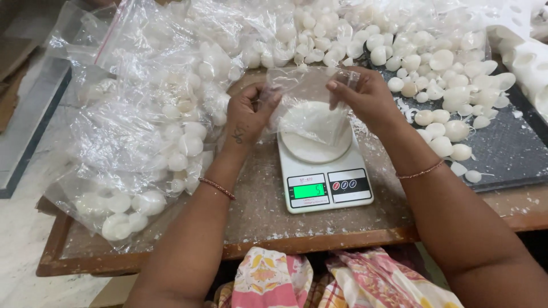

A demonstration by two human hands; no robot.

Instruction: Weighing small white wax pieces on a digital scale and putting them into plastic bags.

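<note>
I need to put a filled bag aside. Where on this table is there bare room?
Bare wood lies along the front edge of the table, in front of the scale, and left of it up to the filled bags. The dark tray has an open patch near its front. The back is crowded with loose white pieces.
</note>
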